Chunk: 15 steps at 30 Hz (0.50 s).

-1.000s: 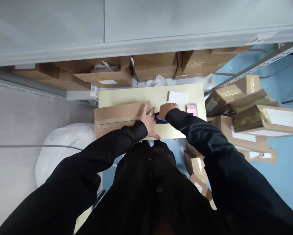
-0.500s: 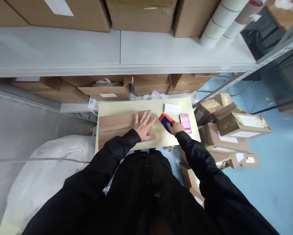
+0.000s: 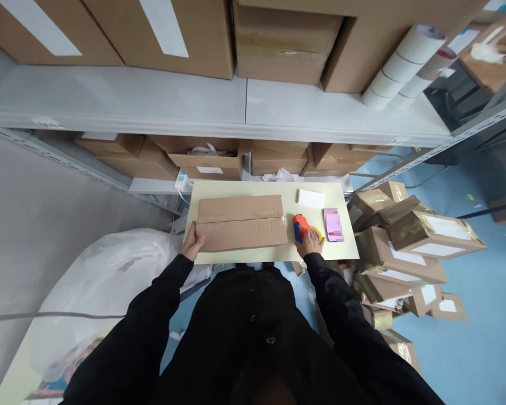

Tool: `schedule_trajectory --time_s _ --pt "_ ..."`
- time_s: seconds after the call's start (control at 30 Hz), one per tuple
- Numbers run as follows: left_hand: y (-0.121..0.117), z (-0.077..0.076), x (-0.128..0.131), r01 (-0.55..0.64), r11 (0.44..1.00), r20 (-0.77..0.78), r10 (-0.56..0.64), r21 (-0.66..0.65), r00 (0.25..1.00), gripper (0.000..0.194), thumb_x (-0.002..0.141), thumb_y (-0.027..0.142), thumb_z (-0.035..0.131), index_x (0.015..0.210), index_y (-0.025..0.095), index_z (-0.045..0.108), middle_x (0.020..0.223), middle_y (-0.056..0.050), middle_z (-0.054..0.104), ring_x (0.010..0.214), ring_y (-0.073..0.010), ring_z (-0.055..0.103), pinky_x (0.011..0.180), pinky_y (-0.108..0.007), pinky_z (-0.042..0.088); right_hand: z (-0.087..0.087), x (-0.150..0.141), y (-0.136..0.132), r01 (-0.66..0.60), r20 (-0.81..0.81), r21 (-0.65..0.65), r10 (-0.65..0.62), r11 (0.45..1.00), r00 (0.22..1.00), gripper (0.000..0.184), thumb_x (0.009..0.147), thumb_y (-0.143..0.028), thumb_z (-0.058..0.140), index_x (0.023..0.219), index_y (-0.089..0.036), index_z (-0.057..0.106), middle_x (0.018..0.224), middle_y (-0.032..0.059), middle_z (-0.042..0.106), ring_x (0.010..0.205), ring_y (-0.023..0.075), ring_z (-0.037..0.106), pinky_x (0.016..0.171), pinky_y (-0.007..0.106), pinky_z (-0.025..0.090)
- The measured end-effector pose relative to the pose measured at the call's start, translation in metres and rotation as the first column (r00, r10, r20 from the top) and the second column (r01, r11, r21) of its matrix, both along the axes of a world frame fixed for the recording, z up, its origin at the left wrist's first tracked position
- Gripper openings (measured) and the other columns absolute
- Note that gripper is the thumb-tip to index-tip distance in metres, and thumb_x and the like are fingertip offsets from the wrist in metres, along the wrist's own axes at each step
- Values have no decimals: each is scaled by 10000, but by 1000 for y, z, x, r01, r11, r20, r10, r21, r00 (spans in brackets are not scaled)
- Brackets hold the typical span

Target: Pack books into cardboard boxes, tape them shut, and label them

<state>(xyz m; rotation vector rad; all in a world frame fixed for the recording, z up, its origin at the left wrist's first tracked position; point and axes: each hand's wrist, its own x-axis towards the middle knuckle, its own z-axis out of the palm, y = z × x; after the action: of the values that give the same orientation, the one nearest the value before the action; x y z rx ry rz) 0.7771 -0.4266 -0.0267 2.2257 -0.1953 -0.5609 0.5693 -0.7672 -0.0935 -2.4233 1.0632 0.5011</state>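
A long, closed cardboard box (image 3: 241, 233) lies on the pale yellow tabletop (image 3: 253, 257), a seam running along its top. At its left end is my left hand (image 3: 192, 243), thumb over the top and fingers against the side. To the right of the box, an orange and blue tape dispenser (image 3: 300, 224) with a yellow roll sits on the tabletop. My right hand (image 3: 310, 244) is closed over its near part, which hides some of it. Beside that hand lies a phone (image 3: 333, 226) with a pink screen. Behind the dispenser is a small white box (image 3: 310, 198).
Metal shelving (image 3: 219, 126) with cardboard boxes and stacked white tape rolls (image 3: 404, 64) rises behind the table. Several taped cartons (image 3: 404, 256) are piled on the blue floor at right. A large white plastic bag (image 3: 121, 275) stands at left, with a cable crossing it.
My left hand has moved from the box's right end to its left end. The tape dispenser went from beside the box to lying near the phone, under my right hand. The view has tilted up.
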Motion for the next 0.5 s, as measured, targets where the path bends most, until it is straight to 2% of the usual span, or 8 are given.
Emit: schedule_trajectory --time_s 0.03,0.1,0.17,0.23,0.3,0.37,0.43,0.5 --pt "6 -3 0 32 998 -42 -35 -56 999 938 687 602 535 1445 120 268 1466 -148 374 1374 -299 310 1139 -411 257 2 -1 0 -32 94 -4 32 999 995 763 783 -292 593 1436 -111 243 1479 202 324 1383 312 275 1128 508 129" --pt "16 -10 -3 108 984 -101 -123 -143 987 1052 561 628 640 1415 107 317 1390 -177 465 1308 -341 405 1094 -451 333 4 -2 1 -145 299 71 118 987 947 986 706 -302 683 1484 -138 99 1540 178 176 1428 300 149 1133 480 173" --pt "23 -19 -7 129 979 -91 -145 -157 985 1127 465 575 738 1400 102 326 1313 -188 531 1232 -355 486 1040 -481 394 6 3 6 -294 462 216 168 931 871 1120 643 -344 752 1494 -149 51 1540 179 168 1432 299 133 1131 458 218" --pt "25 -27 -11 99 988 -40 -104 -118 994 1114 441 496 788 1384 107 339 1252 -180 573 1189 -345 527 1009 -490 423 9 12 14 -373 566 338 130 864 814 1167 599 -398 788 1496 -166 78 1506 183 256 1412 315 204 1121 465 250" --pt "23 -31 -10 49 994 -18 -52 -102 999 1039 453 444 800 1348 119 385 1210 -171 596 1159 -330 552 985 -482 450 14 23 22 -336 584 461 5 821 811 1131 607 -441 778 1493 -197 119 1436 175 381 1332 321 367 1068 474 344" --pt "17 -28 -4 11 992 -49 -18 -128 999 932 462 421 805 1277 134 454 1170 -161 616 1114 -318 582 939 -465 491 21 31 24 -244 550 574 -146 782 822 1058 627 -472 754 1480 -222 181 1355 158 481 1190 301 523 961 446 464" --pt "9 -21 6 -12 985 -81 -2 -170 997 800 489 417 803 1187 154 515 1121 -142 640 1057 -296 613 886 -437 527 28 37 18 -197 533 633 -237 748 812 941 649 -503 727 1437 -210 304 1274 147 558 1084 277 594 890 405 515" --pt "-1 -12 18 -43 973 -86 24 -227 996 723 534 430 787 1152 167 519 1092 -129 651 998 -267 637 835 -409 547 34 44 6 -157 534 623 -270 767 802 769 694 -547 671 1333 -173 464 1181 138 626 1037 264 619 890 387 513"
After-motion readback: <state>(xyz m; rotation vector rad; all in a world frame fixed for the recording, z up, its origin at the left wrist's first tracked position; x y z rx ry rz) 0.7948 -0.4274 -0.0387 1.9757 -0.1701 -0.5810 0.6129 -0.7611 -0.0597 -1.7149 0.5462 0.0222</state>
